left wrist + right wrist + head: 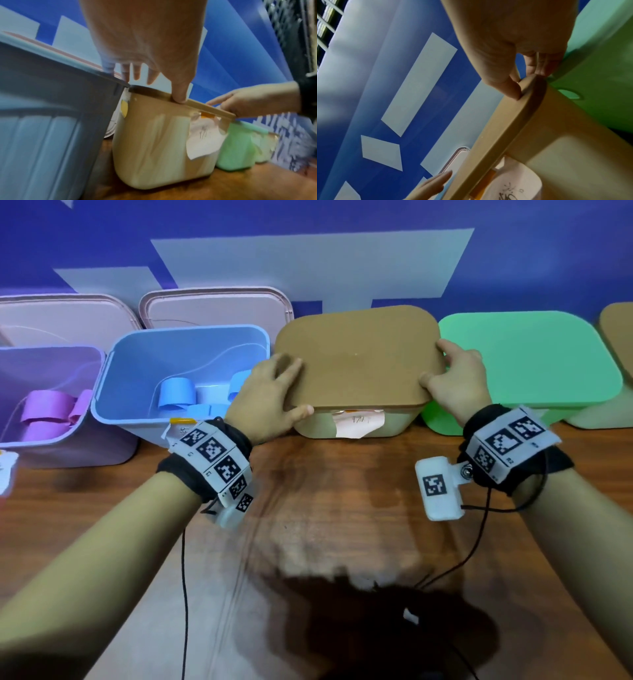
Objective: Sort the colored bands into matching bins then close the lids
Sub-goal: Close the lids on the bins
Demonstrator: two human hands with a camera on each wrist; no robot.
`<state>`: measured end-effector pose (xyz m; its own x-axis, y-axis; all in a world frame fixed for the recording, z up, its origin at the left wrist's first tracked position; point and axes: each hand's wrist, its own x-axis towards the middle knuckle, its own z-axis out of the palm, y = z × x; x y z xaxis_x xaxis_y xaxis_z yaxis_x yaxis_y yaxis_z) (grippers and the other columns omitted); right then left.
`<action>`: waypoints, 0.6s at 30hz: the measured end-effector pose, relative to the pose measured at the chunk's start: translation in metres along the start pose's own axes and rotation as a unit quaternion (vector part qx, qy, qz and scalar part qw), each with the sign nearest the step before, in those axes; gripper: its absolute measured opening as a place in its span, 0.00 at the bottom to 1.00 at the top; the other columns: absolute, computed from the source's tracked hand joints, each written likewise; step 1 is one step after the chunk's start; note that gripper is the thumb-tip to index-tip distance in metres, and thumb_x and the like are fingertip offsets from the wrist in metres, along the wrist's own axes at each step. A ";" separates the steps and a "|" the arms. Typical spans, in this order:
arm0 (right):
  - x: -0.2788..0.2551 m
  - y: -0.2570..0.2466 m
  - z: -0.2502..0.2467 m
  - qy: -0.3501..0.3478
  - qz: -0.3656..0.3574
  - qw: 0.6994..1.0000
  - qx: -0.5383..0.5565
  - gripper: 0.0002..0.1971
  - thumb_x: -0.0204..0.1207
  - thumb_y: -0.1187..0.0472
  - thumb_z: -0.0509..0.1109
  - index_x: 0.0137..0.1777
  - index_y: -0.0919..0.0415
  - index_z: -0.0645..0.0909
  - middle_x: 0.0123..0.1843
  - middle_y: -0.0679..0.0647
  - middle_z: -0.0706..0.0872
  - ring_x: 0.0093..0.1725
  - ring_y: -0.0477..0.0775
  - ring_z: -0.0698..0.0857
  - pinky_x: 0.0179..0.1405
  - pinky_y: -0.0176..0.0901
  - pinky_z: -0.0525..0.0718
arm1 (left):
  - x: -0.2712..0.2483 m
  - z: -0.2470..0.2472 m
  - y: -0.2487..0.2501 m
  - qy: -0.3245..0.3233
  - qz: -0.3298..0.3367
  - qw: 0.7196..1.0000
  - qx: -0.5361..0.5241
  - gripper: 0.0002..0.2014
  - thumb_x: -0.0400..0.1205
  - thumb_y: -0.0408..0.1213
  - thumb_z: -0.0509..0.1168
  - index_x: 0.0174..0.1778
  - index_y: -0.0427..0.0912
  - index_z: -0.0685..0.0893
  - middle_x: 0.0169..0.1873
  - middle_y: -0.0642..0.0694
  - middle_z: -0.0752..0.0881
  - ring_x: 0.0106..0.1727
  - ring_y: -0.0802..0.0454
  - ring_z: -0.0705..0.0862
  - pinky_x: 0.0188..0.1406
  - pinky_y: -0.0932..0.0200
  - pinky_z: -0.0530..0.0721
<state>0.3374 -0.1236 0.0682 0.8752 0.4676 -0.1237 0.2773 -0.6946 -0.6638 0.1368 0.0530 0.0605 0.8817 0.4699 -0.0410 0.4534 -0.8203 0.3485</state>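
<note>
A brown lid lies on the beige bin at the middle of the row. My left hand rests on the lid's left side, fingers straight on top and thumb against the front rim. My right hand grips the lid's right edge, thumb on top and fingers down the side by the green bin. The open blue bin holds blue bands. The open purple bin holds purple bands. The beige bin's contents are hidden.
A green bin with its green lid on stands tight against the right. Another brown-lidded bin is at the far right. Two pink lids lean on the blue wall behind. A paper label hangs on the beige bin. Wooden table in front.
</note>
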 end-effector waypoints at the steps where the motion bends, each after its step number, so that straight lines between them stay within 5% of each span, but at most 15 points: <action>1: 0.000 0.000 0.000 -0.005 -0.005 1.000 -0.013 0.31 0.75 0.63 0.66 0.79 0.56 0.65 0.69 0.67 0.69 0.69 0.66 0.72 0.73 0.46 0.67 | 0.001 0.002 0.001 -0.021 0.025 0.999 0.025 0.40 0.76 0.54 0.65 0.80 0.38 0.61 0.79 0.34 0.60 0.80 0.33 0.57 0.79 0.46 0.56; 8: -0.001 0.002 -0.001 -0.034 -0.053 0.994 -0.086 0.28 0.81 0.58 0.61 0.81 0.55 0.60 0.75 0.60 0.65 0.73 0.64 0.63 0.73 0.45 0.61 | -0.005 0.010 0.001 -0.026 0.062 0.995 0.076 0.28 0.85 0.38 0.59 0.81 0.40 0.60 0.80 0.38 0.62 0.80 0.30 0.56 0.78 0.41 0.57; 14: 0.001 -0.003 0.007 -0.041 -0.080 0.981 -0.174 0.26 0.82 0.59 0.56 0.81 0.54 0.58 0.76 0.60 0.63 0.72 0.63 0.63 0.68 0.53 0.68 | -0.009 0.016 0.002 0.000 0.056 0.993 0.105 0.25 0.85 0.37 0.60 0.79 0.39 0.66 0.77 0.37 0.68 0.78 0.30 0.62 0.76 0.42 0.62; 18: 0.001 -0.012 0.011 -0.007 -0.090 0.962 -0.257 0.23 0.79 0.59 0.57 0.75 0.59 0.66 0.74 0.62 0.65 0.71 0.65 0.63 0.65 0.54 0.67 | -0.007 0.012 0.004 0.015 0.081 0.991 0.109 0.25 0.79 0.47 0.58 0.67 0.36 0.81 0.64 0.34 0.82 0.65 0.26 0.78 0.62 0.36 0.76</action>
<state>0.3307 -0.1090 0.0680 0.7903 0.6105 -0.0527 0.5864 -0.7784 -0.2241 0.1341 0.0426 0.0509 0.9425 0.3330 0.0276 0.3263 -0.9351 0.1380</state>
